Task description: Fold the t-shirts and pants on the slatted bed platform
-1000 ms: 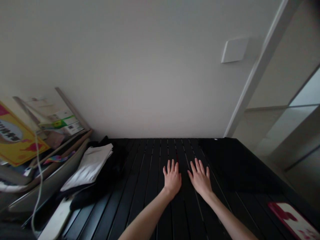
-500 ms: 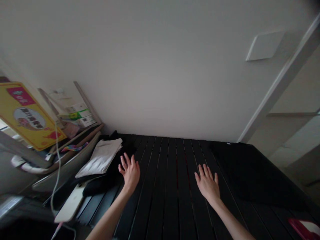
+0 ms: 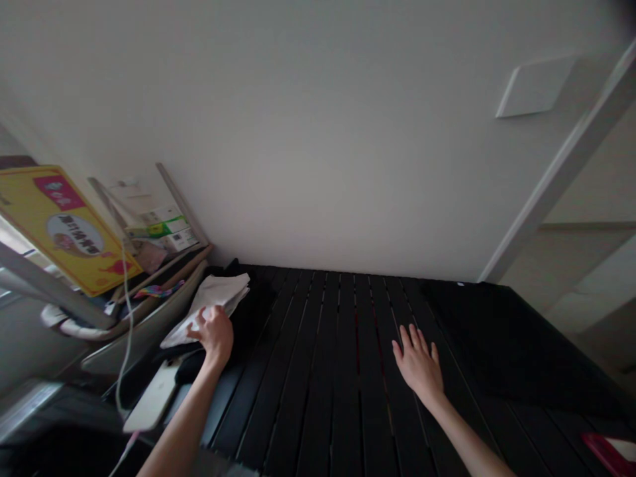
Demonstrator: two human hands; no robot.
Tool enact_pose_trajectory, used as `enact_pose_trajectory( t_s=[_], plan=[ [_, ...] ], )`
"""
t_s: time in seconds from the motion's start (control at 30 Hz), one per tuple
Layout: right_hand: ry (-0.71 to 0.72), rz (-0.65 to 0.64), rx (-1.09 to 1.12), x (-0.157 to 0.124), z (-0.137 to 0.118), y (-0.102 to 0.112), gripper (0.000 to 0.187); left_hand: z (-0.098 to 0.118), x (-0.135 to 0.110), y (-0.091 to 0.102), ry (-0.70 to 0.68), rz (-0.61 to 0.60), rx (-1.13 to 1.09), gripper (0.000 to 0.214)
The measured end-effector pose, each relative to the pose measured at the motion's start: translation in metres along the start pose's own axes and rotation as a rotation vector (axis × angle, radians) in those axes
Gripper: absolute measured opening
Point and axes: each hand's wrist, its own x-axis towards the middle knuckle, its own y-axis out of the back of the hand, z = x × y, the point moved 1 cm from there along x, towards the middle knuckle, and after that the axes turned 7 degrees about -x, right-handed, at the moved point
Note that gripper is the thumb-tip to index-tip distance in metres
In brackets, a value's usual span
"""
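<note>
My left hand (image 3: 213,333) rests on the near end of a folded white cloth (image 3: 211,307) that lies on dark clothing at the left edge of the black slatted surface (image 3: 328,371). Its fingers curl onto the cloth's edge; whether they grip it is unclear. My right hand (image 3: 418,364) lies flat on the slats to the right, fingers spread, holding nothing.
A yellow printed box (image 3: 59,225) and small cartons (image 3: 159,235) are stacked in the left corner, with a white cable (image 3: 124,318) hanging down and a white flat device (image 3: 152,397) below. A white wall plate (image 3: 534,86) and door frame (image 3: 556,179) stand on the right. A red-edged item (image 3: 609,450) lies at bottom right.
My left hand has left the middle of the slats and swung left onto the folded white cloth. The right hand stayed flat. The view has turned left.
</note>
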Motion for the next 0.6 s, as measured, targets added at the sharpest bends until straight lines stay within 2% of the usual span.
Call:
enact_pose_trajectory(
  t_s=[0.17,0.37,0.43,0.5,0.6],
  plan=[
    [-0.005,-0.013,0.021,0.0,-0.001,0.002,0.065,0.047,-0.025,0.034,-0.202,0.175,-0.339,0.033],
    [-0.03,0.004,0.042,-0.001,-0.004,0.004,0.063,0.118,-0.064,0.098,-0.522,0.202,-0.791,0.019],
    [-0.027,0.03,0.039,-0.002,-0.004,0.004,0.062,0.138,-0.069,0.118,-0.527,0.173,-0.866,0.018],
    [-0.013,0.071,0.039,-0.003,-0.003,0.004,0.061,0.154,-0.07,0.131,-0.462,0.124,-0.944,0.019],
    [0.005,0.096,0.049,-0.003,-0.001,0.006,0.059,0.174,-0.063,0.134,-0.315,-0.032,-1.022,0.025]
  ],
)
